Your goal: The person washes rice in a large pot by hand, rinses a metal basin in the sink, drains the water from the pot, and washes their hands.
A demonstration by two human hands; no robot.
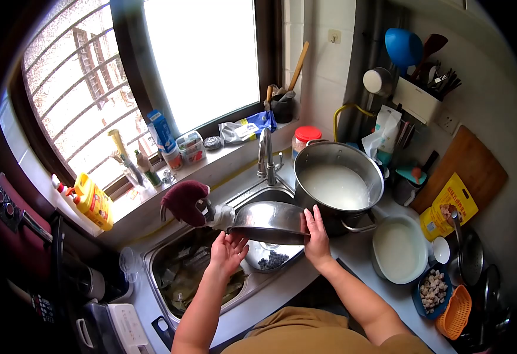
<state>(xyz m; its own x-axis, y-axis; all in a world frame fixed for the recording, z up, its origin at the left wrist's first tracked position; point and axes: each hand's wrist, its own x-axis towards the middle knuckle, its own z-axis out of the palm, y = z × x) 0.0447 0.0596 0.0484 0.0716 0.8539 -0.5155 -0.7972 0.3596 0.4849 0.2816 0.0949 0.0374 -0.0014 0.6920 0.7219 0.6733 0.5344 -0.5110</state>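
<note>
A shiny metal basin (270, 221) is tipped on its side above the right part of the sink. My right hand (316, 239) grips the basin's right end, thumb and fingers against its edge. My left hand (229, 252) is palm up at the lower left end, its fingertips at the rim and partly hidden by it. Below the basin, a heap of small dark bits (273, 261) lies on a pale surface in the sink. A maroon cloth-like item (186, 203) stands just left of the basin, behind my left hand. The basin's inside is hidden from view.
A big pot (340, 184) of whitish liquid stands right of the faucet (265, 154). The left sink bowl (175, 280) holds dark, wet-looking items. On the right counter are a tub of cloudy liquid (399, 251), a blue container of lumps (434, 289) and an orange basket (454, 312).
</note>
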